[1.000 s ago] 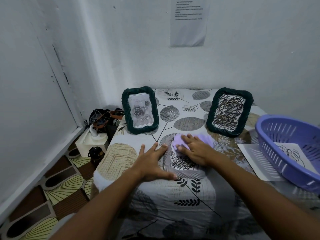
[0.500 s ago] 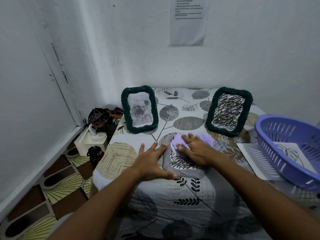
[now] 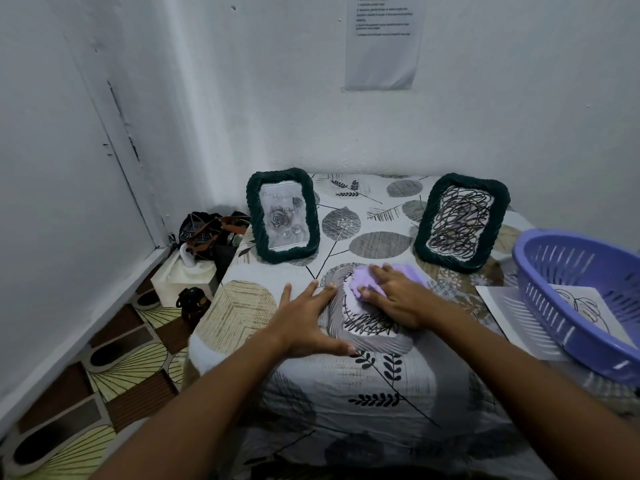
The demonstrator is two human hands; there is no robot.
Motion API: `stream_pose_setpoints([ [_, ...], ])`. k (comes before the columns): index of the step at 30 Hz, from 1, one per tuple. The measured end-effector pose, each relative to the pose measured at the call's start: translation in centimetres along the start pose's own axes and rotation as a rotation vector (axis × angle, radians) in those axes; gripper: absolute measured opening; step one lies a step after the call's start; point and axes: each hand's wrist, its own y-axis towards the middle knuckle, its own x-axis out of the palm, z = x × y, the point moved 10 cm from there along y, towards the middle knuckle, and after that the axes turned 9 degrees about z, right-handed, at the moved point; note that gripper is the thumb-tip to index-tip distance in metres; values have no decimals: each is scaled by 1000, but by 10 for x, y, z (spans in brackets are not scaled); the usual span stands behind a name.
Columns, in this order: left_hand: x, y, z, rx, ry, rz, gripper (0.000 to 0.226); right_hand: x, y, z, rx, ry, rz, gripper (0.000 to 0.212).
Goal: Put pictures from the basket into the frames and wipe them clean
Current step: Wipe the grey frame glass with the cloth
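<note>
A grey frame (image 3: 372,332) with a scribble picture lies flat near the table's front. My left hand (image 3: 304,320) rests flat on its left edge, fingers spread. My right hand (image 3: 398,297) presses a lilac cloth (image 3: 363,280) onto the frame's far end, fingers straight. Two dark green frames stand at the back: the left green frame (image 3: 282,214) shows roses, the right green frame (image 3: 460,221) shows a dark scribble. A purple basket (image 3: 568,296) at the right holds a leaf picture (image 3: 585,306).
The table wears a leaf-patterned cloth (image 3: 381,386). A white sheet (image 3: 502,310) lies under the basket's left side. Left of the table on the floor are a white box (image 3: 180,282), a dark bag (image 3: 207,230) and a small dark object (image 3: 190,301). White walls close in behind and to the left.
My right hand and the lilac cloth have shifted very slightly on the grey frame. My left hand stays in place.
</note>
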Motion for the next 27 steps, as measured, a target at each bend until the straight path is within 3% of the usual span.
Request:
stream_pose_setpoints([
  [9,0,-1,0,-2,16,-7,130,4,-24,-23,-159,37,-23,68],
  [16,-6,-4,4,-27,-4,-17,130,11,0,-1,-45,-54,-20,80],
  [27,-12,-9,9,-61,-46,-31,133,2,-41,-22,-227,27,-20,70],
])
